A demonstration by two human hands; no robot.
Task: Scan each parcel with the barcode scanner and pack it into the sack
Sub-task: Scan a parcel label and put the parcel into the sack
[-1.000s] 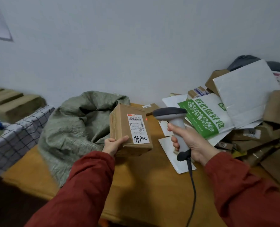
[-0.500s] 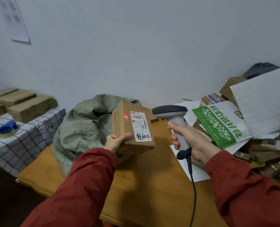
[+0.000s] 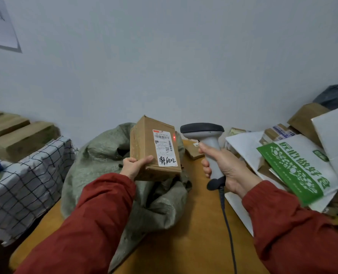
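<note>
Ok, L hand (image 3: 136,167): I see it gripping the parcel (image 3: 144,151) by its lower-left corner.
R hand (image 3: 227,169): wrapped round barcode scanner (image 3: 205,139) grip, head twd parcel.
Red dot (image 3: 174,137): on parcel face, just right of label (image 3: 165,148) barcode.
Parcel pos: held up over the green sack (image 3: 104,165) on table (image 3: 199,234).
Other parcels (image 3: 294,161): piled at right.

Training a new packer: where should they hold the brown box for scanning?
Probably its lower left corner, from the left, as the left hand does: the label sits on the right half of the upright box, so fingers there keep the barcode clear for the scanner.
</note>
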